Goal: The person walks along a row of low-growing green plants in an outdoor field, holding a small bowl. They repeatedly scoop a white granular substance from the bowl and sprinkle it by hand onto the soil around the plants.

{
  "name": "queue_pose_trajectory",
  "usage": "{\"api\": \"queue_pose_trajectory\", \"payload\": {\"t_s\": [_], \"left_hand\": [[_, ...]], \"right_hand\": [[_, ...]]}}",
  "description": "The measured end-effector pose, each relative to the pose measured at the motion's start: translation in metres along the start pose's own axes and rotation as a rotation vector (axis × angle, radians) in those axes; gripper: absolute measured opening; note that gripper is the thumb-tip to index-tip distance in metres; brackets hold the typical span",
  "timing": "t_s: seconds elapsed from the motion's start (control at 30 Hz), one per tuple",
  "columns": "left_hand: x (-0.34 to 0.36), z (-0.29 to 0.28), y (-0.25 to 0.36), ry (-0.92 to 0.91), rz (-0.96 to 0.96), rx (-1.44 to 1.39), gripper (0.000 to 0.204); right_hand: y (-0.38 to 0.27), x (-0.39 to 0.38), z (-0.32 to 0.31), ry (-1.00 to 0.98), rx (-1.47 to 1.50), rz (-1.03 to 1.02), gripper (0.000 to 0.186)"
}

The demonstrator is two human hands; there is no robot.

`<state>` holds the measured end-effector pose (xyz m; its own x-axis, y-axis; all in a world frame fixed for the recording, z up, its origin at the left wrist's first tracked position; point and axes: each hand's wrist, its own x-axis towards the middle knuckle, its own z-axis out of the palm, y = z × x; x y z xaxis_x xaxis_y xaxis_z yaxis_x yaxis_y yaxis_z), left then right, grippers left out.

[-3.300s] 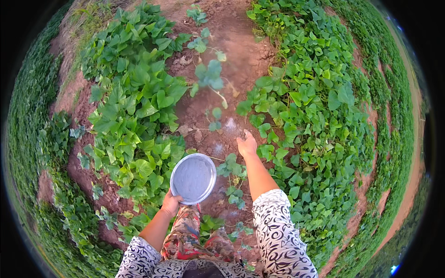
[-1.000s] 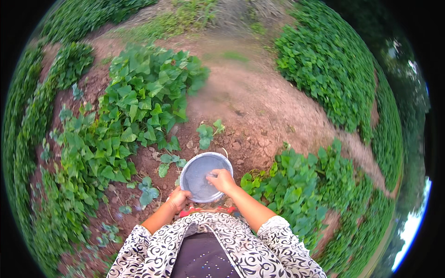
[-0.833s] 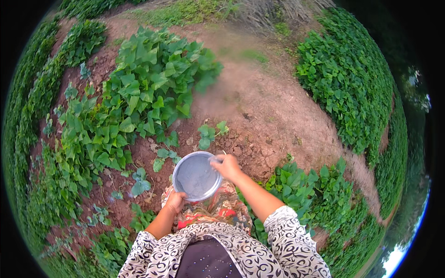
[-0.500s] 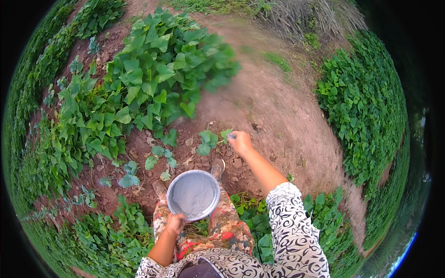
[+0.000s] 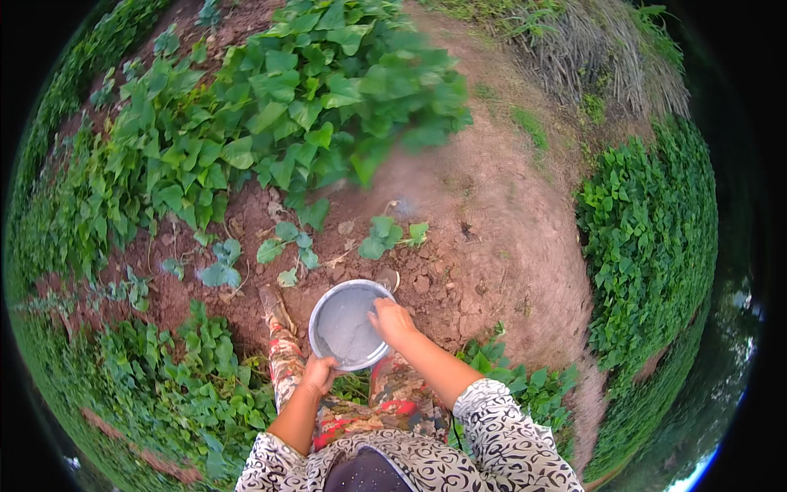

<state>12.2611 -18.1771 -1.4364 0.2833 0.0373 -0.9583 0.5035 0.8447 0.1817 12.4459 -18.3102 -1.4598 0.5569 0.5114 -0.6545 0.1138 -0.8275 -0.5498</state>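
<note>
My left hand grips the near rim of a round grey basin, its thumb over the edge. Inside lies fine grey powder. Over the basin's right side, my right hand has its fingers curled down to the powder; the fingertips are partly hidden, so whatever they hold does not show. Just beyond the basin, a small broad-leaved seedling grows from the reddish soil. Another young plant stands to its left, and a bluish-green one farther left.
Dense leafy vines fill the bed ahead and left. A bare dirt path runs along the right, bordered by a thick green hedge of vines. Dry straw lies at the far right. My shoe stands on clods left of the basin.
My right hand has come back from beside the small seedling to the powder in the basin. A faint grey haze now shows near that seedling. The left hand keeps its grip; the view has shifted.
</note>
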Motion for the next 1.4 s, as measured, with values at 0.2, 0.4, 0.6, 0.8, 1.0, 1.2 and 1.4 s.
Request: {"api": "queue_pose_trajectory", "payload": {"t_s": [0.2, 0.4, 0.6, 0.8, 1.0, 1.2, 1.4], "left_hand": [[-0.002, -0.013, 0.006, 0.016, 0.027, -0.056, 0.055], [0.005, -0.057, 0.001, 0.063, -0.013, -0.054, 0.053], [0.029, -0.116, -0.003, 0.180, -0.002, -0.025, 0.055], [0.026, -0.161, 0.004, 0.299, -0.067, 0.033, 0.060], [0.005, -0.164, 0.024, 0.074, 0.016, -0.338, 0.062], [-0.003, -0.167, 0.037, 0.084, 0.041, -0.459, 0.049], [0.004, -0.202, 0.029, 0.133, 0.025, -0.487, 0.045]], "right_hand": [[-0.037, -0.034, 0.041, -0.168, -0.022, -0.054, 0.034], [-0.046, -0.013, 0.076, -0.257, -0.011, -0.091, 0.016], [-0.058, 0.057, 0.079, -0.055, 0.100, -0.053, 0.023], [-0.096, 0.110, 0.105, 0.123, -0.126, -0.155, 0.025], [-0.139, 0.054, 0.142, -0.307, -0.289, -0.128, 0.026], [-0.164, 0.033, 0.158, -0.401, -0.333, -0.268, 0.020], [-0.186, 0.058, 0.187, -0.434, -0.320, -0.336, 0.017]]}}
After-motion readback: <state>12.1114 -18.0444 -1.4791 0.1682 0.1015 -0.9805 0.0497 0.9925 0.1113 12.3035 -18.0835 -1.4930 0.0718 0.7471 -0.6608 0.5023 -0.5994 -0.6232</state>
